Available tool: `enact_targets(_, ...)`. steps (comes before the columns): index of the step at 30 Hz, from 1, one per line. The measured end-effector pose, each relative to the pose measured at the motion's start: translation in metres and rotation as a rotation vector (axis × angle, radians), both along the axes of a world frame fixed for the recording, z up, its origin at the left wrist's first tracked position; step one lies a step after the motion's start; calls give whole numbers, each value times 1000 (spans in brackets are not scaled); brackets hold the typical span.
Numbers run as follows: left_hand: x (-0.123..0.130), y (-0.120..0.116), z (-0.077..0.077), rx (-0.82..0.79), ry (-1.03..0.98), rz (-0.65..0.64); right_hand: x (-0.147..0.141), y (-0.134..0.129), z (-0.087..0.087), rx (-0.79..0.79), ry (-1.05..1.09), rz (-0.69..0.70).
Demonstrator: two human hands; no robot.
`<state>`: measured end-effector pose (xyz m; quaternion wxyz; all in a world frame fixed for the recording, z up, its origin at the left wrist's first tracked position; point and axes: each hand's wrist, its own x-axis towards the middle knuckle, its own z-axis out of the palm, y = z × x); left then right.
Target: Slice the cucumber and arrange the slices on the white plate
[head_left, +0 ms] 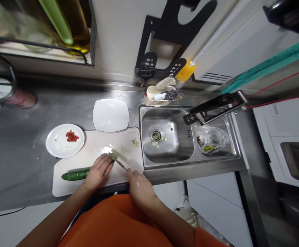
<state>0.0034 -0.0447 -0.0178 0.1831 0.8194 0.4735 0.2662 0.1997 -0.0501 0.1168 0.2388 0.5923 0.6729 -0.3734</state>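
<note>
A dark green cucumber (75, 175) lies along the front of a white cutting board (93, 142), and my left hand (99, 171) is closed over its right-hand end. My right hand (141, 188) grips a knife (118, 161) by its handle. The blade points up and left, close beside my left fingertips at the cucumber's cut end. Pale green shavings (134, 142) rest near the board's right edge. Wet patches shine on the board in front of the blade.
Behind the board stands a white square dish (110, 115). To its left, a round white plate (59, 145) holds small red pieces (72, 136). A steel sink (175, 147) with cucumber slices by its drain adjoins the board, under a black faucet (208, 106).
</note>
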Motion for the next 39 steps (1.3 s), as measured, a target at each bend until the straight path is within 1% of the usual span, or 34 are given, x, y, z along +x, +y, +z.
enact_targets(6, 0, 0, -1, 31, 10, -3, 0, -1, 2, -4, -4, -7)
enact_targets(14, -1, -1, -5, 22, -10, 7, -1, 1, 5, -10, -15, -20)
enact_targets(18, -1, 0, -3, 15, 7, 4, -2, 3, 6, -21, -14, -6)
enact_targets(29, 0, 1, 0, 17, 12, -3, -2, 6, -2, -12, 20, 18)
enact_targets(39, 1, 2, 1, 10, -18, -4, -9, 13, -12, -30, 16, 33)
